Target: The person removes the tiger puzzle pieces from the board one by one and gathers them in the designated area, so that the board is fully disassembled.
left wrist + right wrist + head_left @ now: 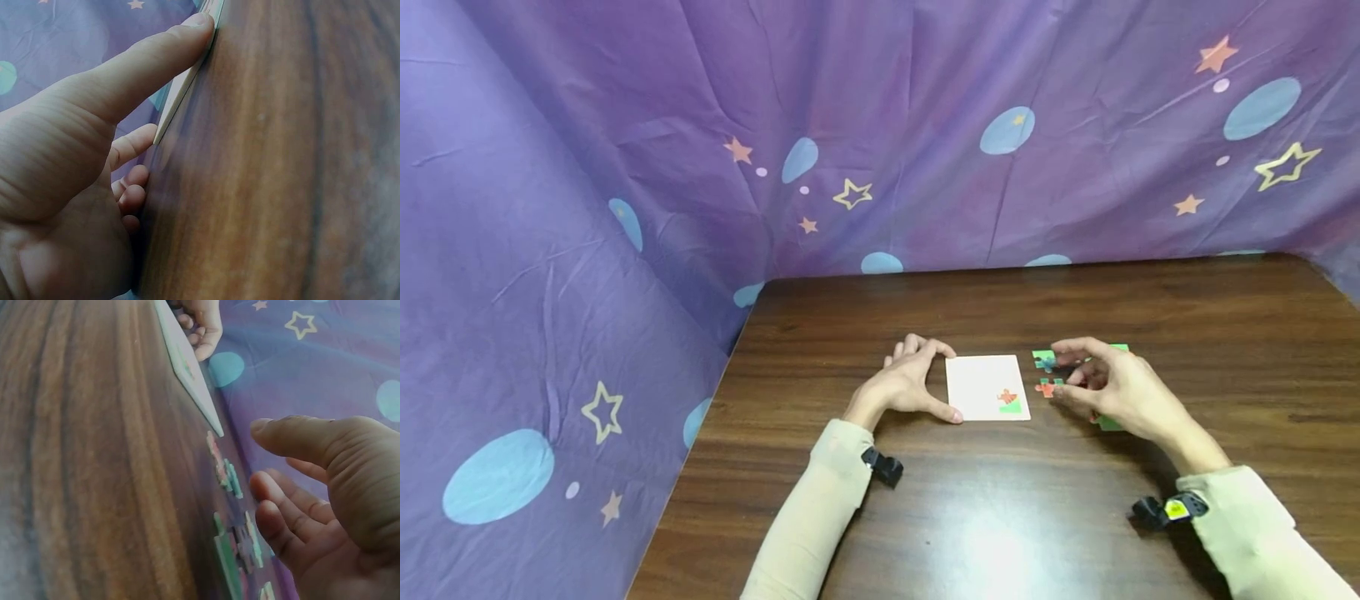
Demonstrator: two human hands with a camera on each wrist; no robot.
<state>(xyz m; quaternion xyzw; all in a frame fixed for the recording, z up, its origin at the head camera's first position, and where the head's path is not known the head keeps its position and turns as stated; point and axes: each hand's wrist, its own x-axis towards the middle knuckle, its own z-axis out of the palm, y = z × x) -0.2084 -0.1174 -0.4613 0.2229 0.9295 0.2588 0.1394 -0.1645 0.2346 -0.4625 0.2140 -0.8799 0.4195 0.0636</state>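
A square white puzzle board [977, 382] lies flat on the table, with one green-and-red puzzle piece [1010, 403] in its near right corner. My left hand [902, 385] grips the board's left side, thumb at the near edge and index finger at the far left corner. Over the loose pieces to the right is my right hand [1120, 387], thumb and fingers parted, nothing between them in the right wrist view. A green-and-blue piece [1042, 359] and a red-and-green piece [1046, 387] lie by its fingertips. Further green pieces [1109, 424] are partly hidden beneath that hand.
The table [955, 517] is dark wood with a glossy glare near the front. A purple curtain [910, 150] with stars and blue ovals hangs behind its back edge and along its left side. Black camera mounts [883, 467] sit on both wrists.
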